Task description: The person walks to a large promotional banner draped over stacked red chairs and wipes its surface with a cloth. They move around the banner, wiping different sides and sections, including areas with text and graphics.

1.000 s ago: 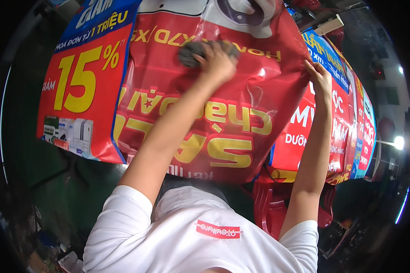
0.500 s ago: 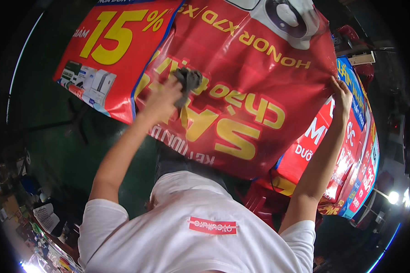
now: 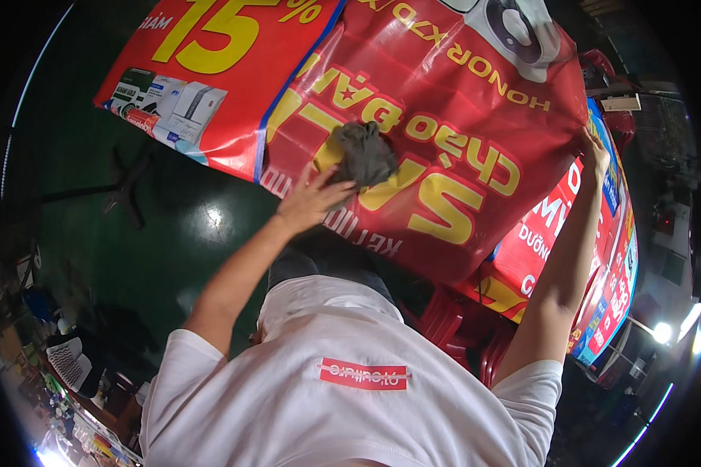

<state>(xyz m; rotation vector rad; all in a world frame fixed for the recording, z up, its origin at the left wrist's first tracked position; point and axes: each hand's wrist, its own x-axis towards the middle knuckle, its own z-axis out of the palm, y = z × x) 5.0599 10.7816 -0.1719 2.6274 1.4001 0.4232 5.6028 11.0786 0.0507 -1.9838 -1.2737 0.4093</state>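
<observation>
A large red vinyl banner [image 3: 475, 226] with yellow and white lettering spreads in front of me, its surface creased and sagging. On its lower left part lies a crumpled dark grey cloth [image 3: 368, 154]. My left hand [image 3: 313, 201] is flat on the banner with fingers spread, the fingertips against the cloth's near edge. At the banner's right edge, my right hand [image 3: 596, 152] is closed on the material, fingers partly hidden behind the forearm and wrist. A blue strip borders the adjoining panel [image 3: 249, 117], which has large yellow numerals and pictures of boxes.
Below and right of the banner hangs another printed sheet [image 3: 522, 268] over something bulky. Red plastic chairs [image 3: 444, 319] stand under it. A dark metal stand [image 3: 121, 187] is on the green floor [image 3: 202, 226] at left. Cluttered goods line the lower left, and a bright lamp [image 3: 662, 333] glows at right.
My left hand and the cloth have moved right across the banner; the fingers have spread out from around the cloth. The banner appears shifted slightly right and up, my right hand still on its edge.
</observation>
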